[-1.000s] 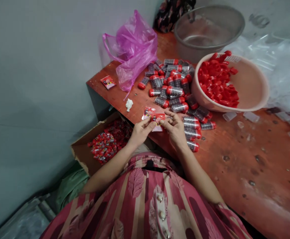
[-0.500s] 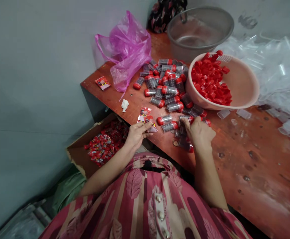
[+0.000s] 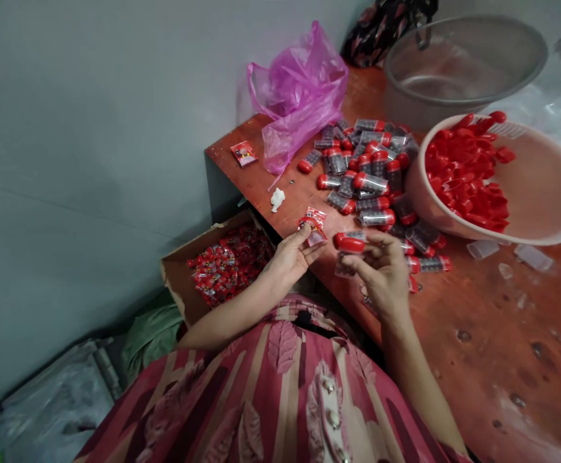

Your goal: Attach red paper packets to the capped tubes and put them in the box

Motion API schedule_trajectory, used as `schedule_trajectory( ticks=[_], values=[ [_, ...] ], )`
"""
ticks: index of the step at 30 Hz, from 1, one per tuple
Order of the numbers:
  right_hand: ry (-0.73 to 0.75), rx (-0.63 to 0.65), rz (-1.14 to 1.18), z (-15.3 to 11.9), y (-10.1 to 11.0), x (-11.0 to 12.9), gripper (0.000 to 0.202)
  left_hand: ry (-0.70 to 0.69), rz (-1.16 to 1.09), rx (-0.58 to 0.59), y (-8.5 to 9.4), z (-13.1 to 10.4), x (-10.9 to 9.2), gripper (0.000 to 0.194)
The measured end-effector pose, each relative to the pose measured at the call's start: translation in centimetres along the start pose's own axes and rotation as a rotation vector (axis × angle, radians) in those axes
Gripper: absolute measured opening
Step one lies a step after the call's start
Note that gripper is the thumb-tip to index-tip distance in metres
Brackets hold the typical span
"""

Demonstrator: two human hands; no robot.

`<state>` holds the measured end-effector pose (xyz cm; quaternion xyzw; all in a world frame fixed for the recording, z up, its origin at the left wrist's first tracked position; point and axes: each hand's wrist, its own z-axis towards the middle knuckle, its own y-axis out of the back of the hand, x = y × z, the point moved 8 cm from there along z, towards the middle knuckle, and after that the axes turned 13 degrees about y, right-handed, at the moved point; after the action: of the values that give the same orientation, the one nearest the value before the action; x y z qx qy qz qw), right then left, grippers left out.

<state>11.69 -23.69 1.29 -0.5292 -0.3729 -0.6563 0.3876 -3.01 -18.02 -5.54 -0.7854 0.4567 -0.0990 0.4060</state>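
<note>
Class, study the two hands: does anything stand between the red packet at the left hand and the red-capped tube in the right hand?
Nothing visible does. Between the red packet at the left hand and the red-capped tube in the right hand, only a narrow strip of table shows.

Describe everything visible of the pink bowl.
The pink bowl looks plastic: round, wide, with a pale, slotted-looking patch near its back rim. It sits upright on the reddish table, red plastic pieces heaped in its left half. Red-capped tubes crowd its left side; a grey basin stands behind. Neither hand touches it.
</note>
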Motion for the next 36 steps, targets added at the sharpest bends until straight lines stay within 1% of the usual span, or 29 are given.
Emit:
schedule_trajectory(
  ticks=[2, 3, 5, 9, 12, 14, 16, 19, 21, 23, 25, 27, 29, 31, 33, 36],
  values=[
    [-0.067, 0.086, 0.117, -0.9, -2.3, -0.6, 0.047, -0.013, 0.004, 0.040, -0.5, 0.0, 0.2, 0.017],
    [-0.077, 0.100, 0.125, -1.1, -2.9, -1.0, 0.047, -0.019, 0.014, 0.048, -0.7, -0.1, 0.3, 0.018],
    [-0.067, 0.092, 0.087, -1.4, -3.4, -1.6, 0.047, -0.025, 0.042, 0.047, -1.1, -0.2, 0.4, 0.021],
    [-0.039, 0.067, 0.019, -1.3, -3.3, -2.3, 0.049, -0.054, 0.107, 0.016, -1.7, -0.7, 0.4, 0.026],
    [-0.069, 0.093, 0.073, -0.9, -3.5, -2.1, 0.050, -0.094, 0.174, 0.023, -2.0, -0.9, 0.2, 0.030],
    [-0.097, 0.117, 0.139, -0.7, -3.7, -2.0, 0.050, -0.104, 0.234, 0.053, -2.1, -0.8, 0.1, 0.031],
    [-0.106, 0.130, 0.178, -0.4, -3.8, -1.9, 0.051, -0.082, 0.297, 0.087, -2.1, -0.6, 0.4, 0.033],
    [-0.083, 0.152, 0.137, -0.3, -3.6, -2.1, 0.053, -0.030, 0.362, 0.102, -1.7, -0.3, 1.0, 0.033],
    [-0.064, 0.171, 0.096, -0.3, -3.5, -2.4, 0.054, -0.028, 0.392, 0.088, -1.5, -0.2, 1.1, 0.033],
    [-0.054, 0.155, 0.096, -0.4, -3.4, -2.5, 0.052, -0.056, 0.414, 0.060, -1.4, -0.2, 0.7, 0.032],
    [-0.055, 0.113, 0.136, -0.5, -3.2, -2.4, 0.047, -0.106, 0.396, 0.021, -1.4, -0.3, 0.0, 0.031],
    [-0.088, 0.109, 0.190, -0.8, -3.5, -2.4, 0.041, -0.150, 0.358, -0.014, -1.3, -0.4, -0.4, 0.031],
    [-0.142, 0.134, 0.228, -1.3, -4.0, -2.8, 0.034, -0.150, 0.358, -0.038, -1.2, -0.3, 0.2, 0.029],
    [-0.144, 0.099, 0.193, -2.0, -4.0, -3.2, 0.025, -0.134, 0.343, -0.055, -0.9, -0.2, 1.6, 0.029],
    [-0.086, 0.028, 0.096, -2.7, -3.7, -3.6, 0.018, -0.156, 0.245, -0.077, -0.1, -0.2, 3.1, 0.029],
    [0.041, -0.023, -0.008, -3.9, -4.0, -3.6, 0.013, -0.220, 0.110, -0.147, 1.3, -0.8, 4.5, 0.028]
  ],
)
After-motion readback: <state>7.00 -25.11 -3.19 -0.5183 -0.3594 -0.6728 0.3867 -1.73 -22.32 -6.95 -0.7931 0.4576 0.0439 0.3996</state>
